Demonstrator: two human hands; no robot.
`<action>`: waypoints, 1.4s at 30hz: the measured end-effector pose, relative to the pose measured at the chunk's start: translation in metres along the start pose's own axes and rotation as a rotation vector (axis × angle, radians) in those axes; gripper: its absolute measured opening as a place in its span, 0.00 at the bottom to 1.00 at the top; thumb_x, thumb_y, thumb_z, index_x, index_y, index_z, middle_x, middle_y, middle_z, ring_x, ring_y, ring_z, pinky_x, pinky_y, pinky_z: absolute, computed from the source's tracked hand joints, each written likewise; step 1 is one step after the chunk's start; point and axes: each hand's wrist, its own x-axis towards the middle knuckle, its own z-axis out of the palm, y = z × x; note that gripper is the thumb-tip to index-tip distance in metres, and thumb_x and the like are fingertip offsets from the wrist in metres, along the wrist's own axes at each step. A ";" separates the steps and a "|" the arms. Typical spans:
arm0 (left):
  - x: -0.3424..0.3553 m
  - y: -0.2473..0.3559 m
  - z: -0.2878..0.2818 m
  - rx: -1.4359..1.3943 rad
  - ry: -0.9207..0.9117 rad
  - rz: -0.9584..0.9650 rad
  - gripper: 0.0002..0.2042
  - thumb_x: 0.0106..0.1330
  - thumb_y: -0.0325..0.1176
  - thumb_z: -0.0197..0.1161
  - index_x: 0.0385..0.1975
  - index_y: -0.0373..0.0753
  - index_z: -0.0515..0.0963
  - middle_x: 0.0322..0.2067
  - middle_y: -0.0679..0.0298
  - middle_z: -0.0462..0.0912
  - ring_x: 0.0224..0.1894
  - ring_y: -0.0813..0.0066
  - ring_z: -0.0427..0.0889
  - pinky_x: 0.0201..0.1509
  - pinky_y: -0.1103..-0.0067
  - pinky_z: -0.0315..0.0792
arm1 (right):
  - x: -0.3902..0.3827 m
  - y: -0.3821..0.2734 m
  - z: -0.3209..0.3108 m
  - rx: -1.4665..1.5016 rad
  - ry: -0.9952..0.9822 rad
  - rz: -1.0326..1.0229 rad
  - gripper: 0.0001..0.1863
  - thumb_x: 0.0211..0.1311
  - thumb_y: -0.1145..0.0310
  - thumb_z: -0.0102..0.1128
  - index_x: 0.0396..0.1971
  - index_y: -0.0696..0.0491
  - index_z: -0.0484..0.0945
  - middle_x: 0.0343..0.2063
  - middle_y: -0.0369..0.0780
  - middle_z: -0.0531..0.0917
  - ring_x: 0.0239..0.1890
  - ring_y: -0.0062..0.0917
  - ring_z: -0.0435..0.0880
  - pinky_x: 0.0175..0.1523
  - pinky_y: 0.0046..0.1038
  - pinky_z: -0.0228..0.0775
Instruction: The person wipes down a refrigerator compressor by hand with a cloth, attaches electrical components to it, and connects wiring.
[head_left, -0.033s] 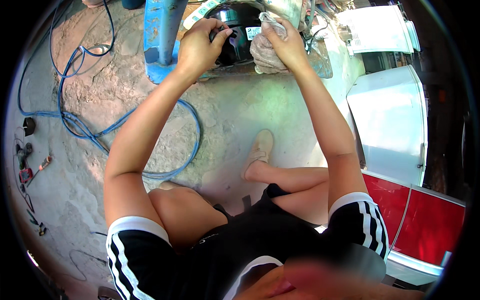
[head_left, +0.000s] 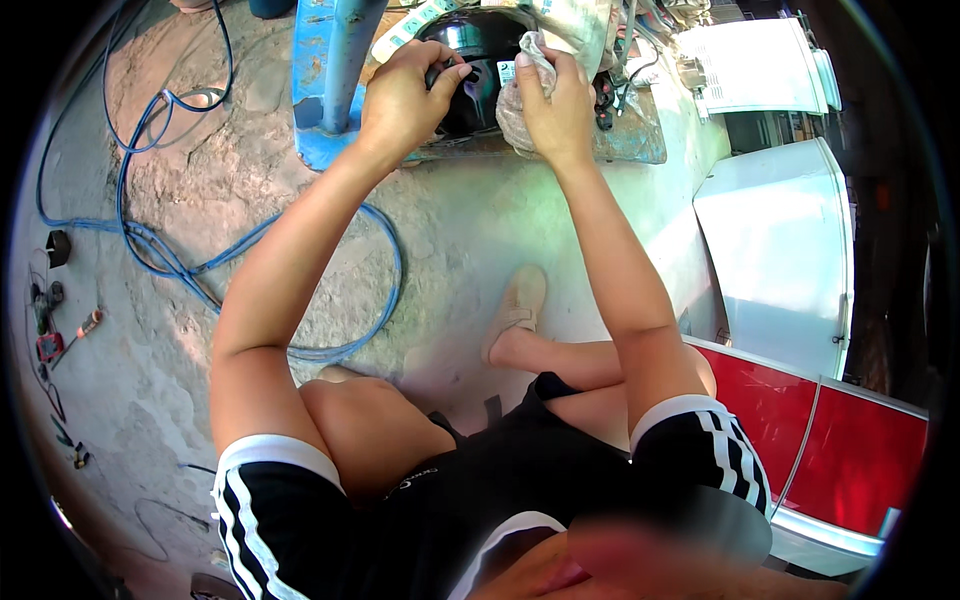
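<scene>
The right hand (head_left: 558, 110) grips a bunched cloth (head_left: 514, 122), thumb on the near face and fingers folded behind it; a pale end of the cloth stands up beyond the thumb. The cloth lies at the right side of a black canister (head_left: 470, 105), overlapping it in this view; whether it presses on the metal cannot be told. The left hand (head_left: 403, 105) is at the canister's left side, its fingers curled and its thumb reaching over the dark surface. A small dark part shows between thumb and fingers, but whether it is clasped cannot be made out.

The canister, glossy and rounded, bears a white label (head_left: 506, 72) next to the cloth. It sits at the worn blue stand (head_left: 312, 140), just right of the upright post (head_left: 350, 70). A pale green power strip (head_left: 418, 27) lies behind the left hand.

Farther out, blue cable (head_left: 398, 270) loops across the floor at left. A screwdriver (head_left: 92, 322) and a red meter (head_left: 49, 347) lie near the left rim. At right are a white panel (head_left: 775, 250) and, nearer the person, a red panel (head_left: 860, 455).
</scene>
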 end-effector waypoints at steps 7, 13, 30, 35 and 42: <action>0.001 -0.015 -0.002 0.005 0.068 0.133 0.10 0.64 0.39 0.63 0.36 0.39 0.79 0.32 0.63 0.78 0.20 0.66 0.80 0.27 0.74 0.74 | -0.032 -0.021 0.003 0.074 0.028 -0.257 0.16 0.48 0.72 0.66 0.40 0.54 0.82 0.44 0.41 0.81 0.49 0.35 0.77 0.58 0.33 0.65; 0.000 -0.004 -0.003 -0.068 -0.041 0.013 0.10 0.65 0.40 0.62 0.37 0.40 0.78 0.32 0.62 0.77 0.16 0.67 0.78 0.23 0.74 0.74 | -0.005 0.073 0.001 0.269 -0.047 0.341 0.15 0.53 0.69 0.64 0.41 0.57 0.82 0.42 0.45 0.82 0.46 0.34 0.81 0.54 0.31 0.70; -0.001 -0.012 0.001 -0.021 0.026 0.054 0.10 0.61 0.39 0.65 0.34 0.39 0.80 0.30 0.61 0.79 0.32 0.63 0.79 0.38 0.72 0.72 | -0.045 0.020 0.015 0.072 0.141 -0.017 0.19 0.46 0.72 0.65 0.42 0.43 0.84 0.44 0.33 0.79 0.49 0.33 0.74 0.56 0.32 0.65; 0.001 -0.008 -0.004 -0.085 0.016 0.032 0.10 0.61 0.39 0.65 0.34 0.39 0.80 0.29 0.61 0.79 0.33 0.64 0.79 0.38 0.72 0.72 | -0.067 -0.003 0.015 0.022 0.094 -0.145 0.19 0.46 0.73 0.64 0.42 0.42 0.85 0.44 0.32 0.78 0.48 0.34 0.73 0.56 0.33 0.64; 0.001 -0.009 -0.001 -0.019 0.012 0.044 0.10 0.61 0.39 0.65 0.34 0.39 0.81 0.29 0.60 0.79 0.33 0.63 0.79 0.39 0.72 0.72 | -0.062 0.017 0.014 -0.022 0.157 0.082 0.18 0.48 0.72 0.63 0.42 0.43 0.85 0.44 0.33 0.78 0.48 0.34 0.73 0.53 0.33 0.67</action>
